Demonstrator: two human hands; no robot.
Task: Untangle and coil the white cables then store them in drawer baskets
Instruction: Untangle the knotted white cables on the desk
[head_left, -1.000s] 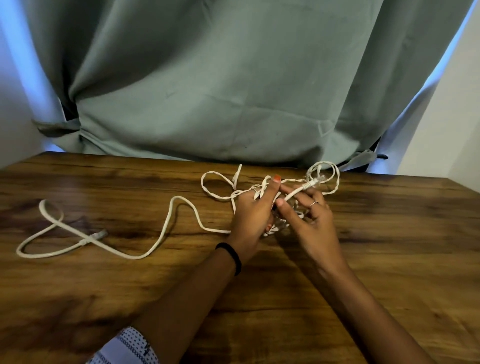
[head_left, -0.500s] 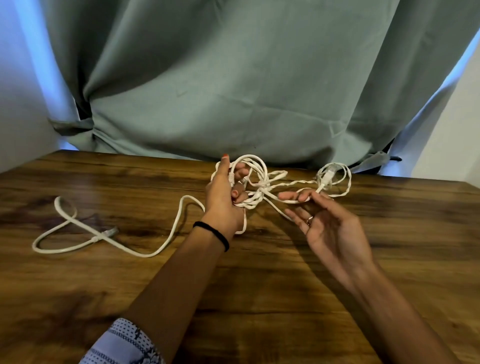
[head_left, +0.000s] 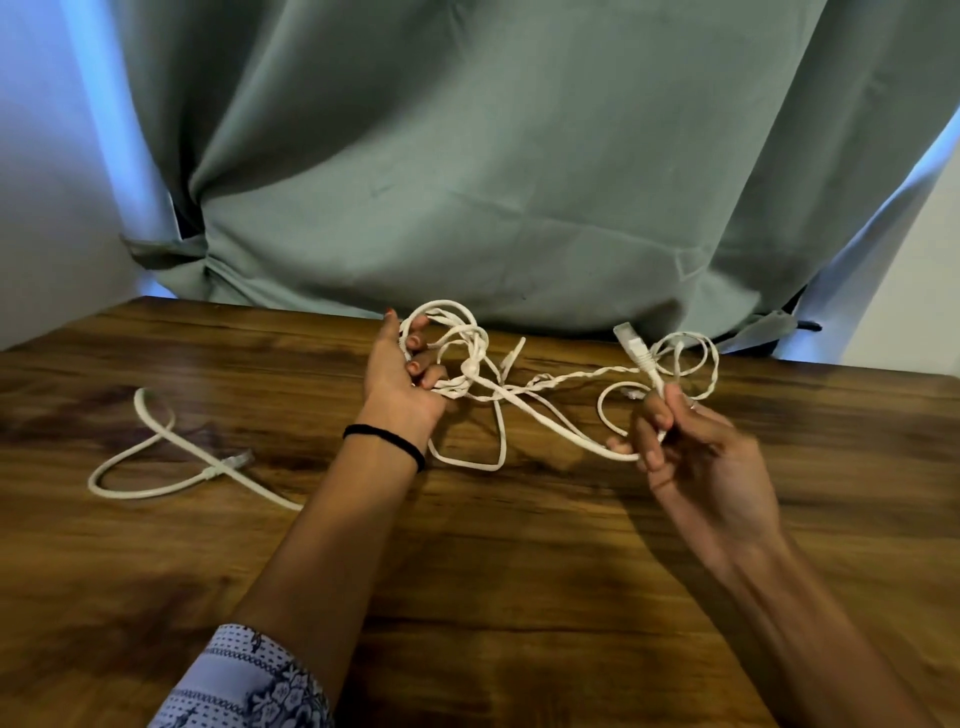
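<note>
Two hands work one knot, and I start nearest me: a patterned sleeve (head_left: 249, 680) at the bottom edge, then bare wooden counter (head_left: 519, 597). Further out, my right hand (head_left: 691, 447) pinches a white cable just below its plug (head_left: 631, 345); that grip is narrow, thumb and fingers closed on the cord. My left hand (head_left: 402, 376), with a black band (head_left: 387, 441) on the wrist, has its fingers curled through the bundled loops of the white cables (head_left: 467, 364), holding them up off the wood.

A second ago both hands were bunched together over the knot; now they stand well apart, and a twisted stretch (head_left: 571, 376) is drawn out between them. I judge that one plug end has been worked free, so untangling is under way but far from done, and no coiling has started.

The freed plug points up and away from me, tilted slightly left. The tangle's long axis runs left to right across the counter. A loose tail (head_left: 156, 467) with another plug lies flat well to the left. Beyond everything hangs a green curtain (head_left: 467, 182). No drawer baskets are in view.
</note>
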